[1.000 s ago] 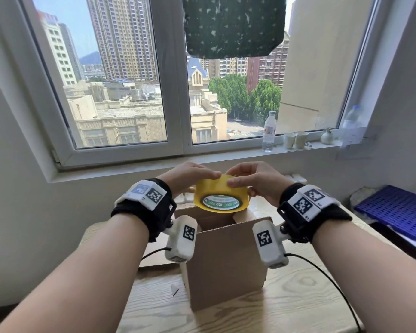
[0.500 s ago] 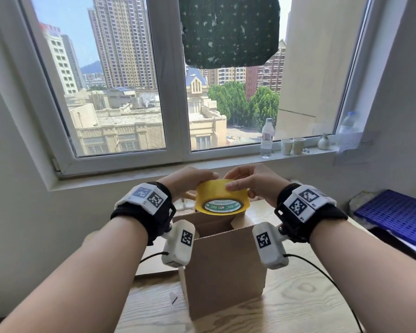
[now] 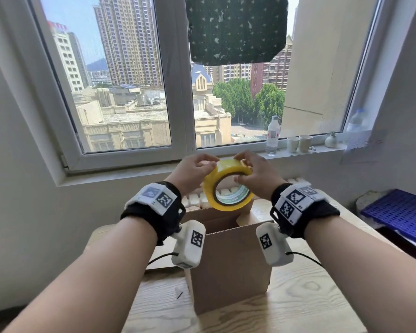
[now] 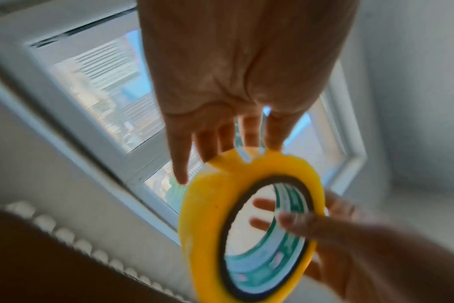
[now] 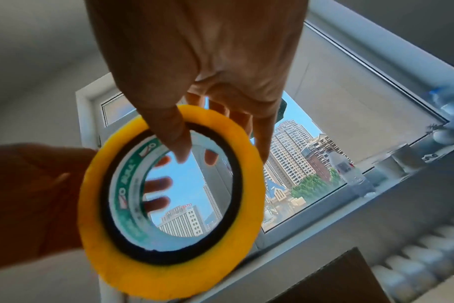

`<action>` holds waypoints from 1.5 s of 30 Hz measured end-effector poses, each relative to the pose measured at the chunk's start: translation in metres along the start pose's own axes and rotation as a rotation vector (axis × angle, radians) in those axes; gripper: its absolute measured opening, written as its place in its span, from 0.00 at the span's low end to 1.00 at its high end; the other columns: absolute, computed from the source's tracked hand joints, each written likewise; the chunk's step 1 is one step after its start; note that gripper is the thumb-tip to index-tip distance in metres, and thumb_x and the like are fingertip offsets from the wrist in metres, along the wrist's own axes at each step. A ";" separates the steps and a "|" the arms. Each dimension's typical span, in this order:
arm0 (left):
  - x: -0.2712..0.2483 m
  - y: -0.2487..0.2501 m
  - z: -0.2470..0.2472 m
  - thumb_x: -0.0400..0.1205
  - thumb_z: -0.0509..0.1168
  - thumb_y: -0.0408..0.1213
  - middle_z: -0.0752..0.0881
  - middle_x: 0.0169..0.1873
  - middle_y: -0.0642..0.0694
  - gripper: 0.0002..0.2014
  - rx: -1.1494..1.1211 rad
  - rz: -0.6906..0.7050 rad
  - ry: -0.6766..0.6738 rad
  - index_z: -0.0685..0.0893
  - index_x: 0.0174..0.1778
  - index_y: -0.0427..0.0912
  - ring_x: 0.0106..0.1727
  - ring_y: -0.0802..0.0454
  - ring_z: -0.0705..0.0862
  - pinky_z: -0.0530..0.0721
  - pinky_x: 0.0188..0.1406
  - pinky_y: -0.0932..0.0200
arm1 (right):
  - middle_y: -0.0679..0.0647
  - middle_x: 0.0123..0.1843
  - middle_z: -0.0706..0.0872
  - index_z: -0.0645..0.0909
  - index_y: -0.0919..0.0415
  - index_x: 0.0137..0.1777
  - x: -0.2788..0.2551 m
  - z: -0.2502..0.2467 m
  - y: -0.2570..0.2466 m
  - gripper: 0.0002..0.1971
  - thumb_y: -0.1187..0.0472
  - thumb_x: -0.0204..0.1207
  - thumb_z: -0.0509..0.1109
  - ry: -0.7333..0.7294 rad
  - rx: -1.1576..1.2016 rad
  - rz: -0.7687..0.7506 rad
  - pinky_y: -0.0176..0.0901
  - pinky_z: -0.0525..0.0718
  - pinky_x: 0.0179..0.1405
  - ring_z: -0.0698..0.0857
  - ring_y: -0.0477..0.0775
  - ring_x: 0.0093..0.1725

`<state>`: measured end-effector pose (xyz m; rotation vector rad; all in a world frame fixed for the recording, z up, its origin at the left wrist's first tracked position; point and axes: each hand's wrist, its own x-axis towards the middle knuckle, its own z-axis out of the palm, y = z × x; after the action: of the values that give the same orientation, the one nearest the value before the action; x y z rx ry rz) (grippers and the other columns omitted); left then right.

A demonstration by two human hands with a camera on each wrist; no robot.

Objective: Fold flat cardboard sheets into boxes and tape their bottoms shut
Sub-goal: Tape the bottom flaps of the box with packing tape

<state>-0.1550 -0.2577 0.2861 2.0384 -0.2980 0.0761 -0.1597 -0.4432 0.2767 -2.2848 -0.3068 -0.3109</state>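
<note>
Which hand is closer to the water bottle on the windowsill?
Right. The right hand grips the yellow tape roll on the side toward the water bottle; the left hand grips the roll's far side, farther from it.

A: What colour is the tape roll (image 3: 228, 186)?
B: Yellow outside, with a dark ring just inside that, then a core printed in green and white.
A: And the box (image 3: 228, 263) below the roll?
B: Plain brown cardboard, on a desk (image 3: 298, 306) of pale wood with darker grain swirls.
A: The wristbands (image 3: 154, 212)?
B: Black, carrying white blocks with black square-patterned markers.
A: Above the roll, in the window?
B: A dark green cloth (image 3: 235, 27) flecked with small pale marks.
A: To the right of the roll?
B: A blue slotted crate (image 3: 399, 212); on the sill, two whitish cups (image 3: 299, 143) and a clear bottle (image 3: 272, 134) with a red and white label.
</note>
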 end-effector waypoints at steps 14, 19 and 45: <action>-0.010 0.003 0.014 0.85 0.60 0.48 0.90 0.48 0.53 0.12 0.938 0.372 0.175 0.89 0.54 0.54 0.48 0.51 0.86 0.79 0.48 0.59 | 0.51 0.51 0.85 0.81 0.51 0.63 0.005 0.001 0.012 0.16 0.65 0.78 0.64 0.009 -0.091 0.076 0.43 0.82 0.47 0.84 0.52 0.46; -0.008 0.002 0.018 0.86 0.59 0.46 0.88 0.43 0.50 0.12 1.061 0.428 0.140 0.87 0.48 0.48 0.43 0.48 0.85 0.79 0.43 0.57 | 0.53 0.51 0.86 0.81 0.50 0.62 0.004 0.001 0.016 0.16 0.66 0.78 0.64 -0.013 -0.105 0.075 0.46 0.84 0.46 0.84 0.52 0.43; -0.002 -0.001 0.029 0.79 0.65 0.36 0.86 0.43 0.44 0.03 0.651 0.315 0.004 0.80 0.44 0.41 0.44 0.44 0.84 0.83 0.46 0.51 | 0.54 0.51 0.88 0.86 0.53 0.57 0.011 0.005 0.044 0.18 0.71 0.72 0.66 0.035 -0.013 0.110 0.48 0.84 0.54 0.84 0.54 0.49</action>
<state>-0.1590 -0.2827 0.2711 2.6124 -0.6563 0.4183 -0.1344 -0.4671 0.2467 -2.2959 -0.1612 -0.2972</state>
